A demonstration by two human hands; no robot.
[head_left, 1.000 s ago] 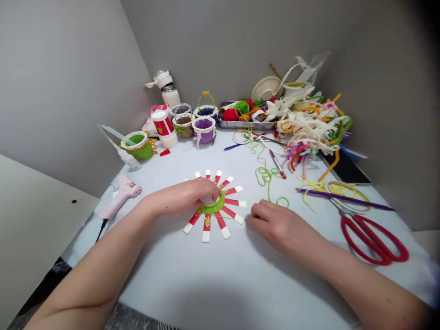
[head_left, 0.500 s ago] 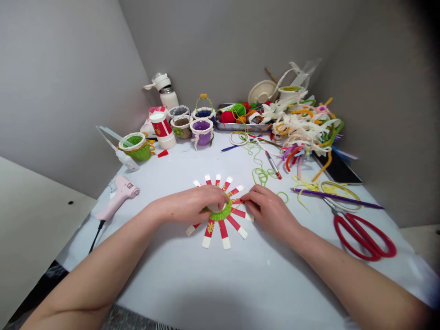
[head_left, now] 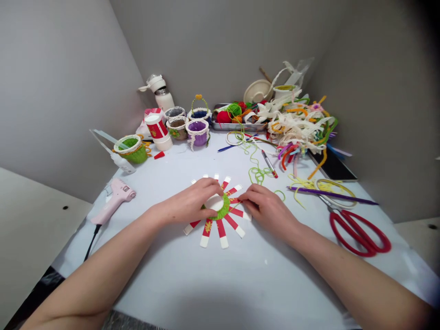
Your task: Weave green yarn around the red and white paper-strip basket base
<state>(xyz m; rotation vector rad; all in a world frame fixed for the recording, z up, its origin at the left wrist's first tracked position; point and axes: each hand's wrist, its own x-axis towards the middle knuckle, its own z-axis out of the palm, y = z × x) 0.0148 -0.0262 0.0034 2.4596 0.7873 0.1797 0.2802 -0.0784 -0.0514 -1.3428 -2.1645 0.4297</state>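
Note:
A paper cup cut into red and white strips (head_left: 222, 236) lies splayed flat on the table, its strips radiating like a sun. Green yarn (head_left: 225, 207) is woven in a ring around its white round base (head_left: 213, 203). From the left, my left hand (head_left: 192, 200) spans this ring, fingers on the far side and thumb on the near side, holding the cup. My right hand (head_left: 266, 207) is closed at the right-hand strips, thumb and forefinger pinching a thin strand of the green yarn that runs from the ring. My left hand hides some left strips.
A pink glue gun (head_left: 115, 199) lies left, near a green woven basket (head_left: 132, 149). Small baskets, including a purple one (head_left: 198, 133), stand behind. Red-handled scissors (head_left: 360, 231) and a purple stick (head_left: 333, 195) lie right, below a ribbon pile (head_left: 295, 126). Loose green yarn trails behind my right hand.
My left thumb and fingers have spread apart across the ring, uncovering more of the white base. My right hand keeps its pinch on the yarn. The whole view has shifted slightly.

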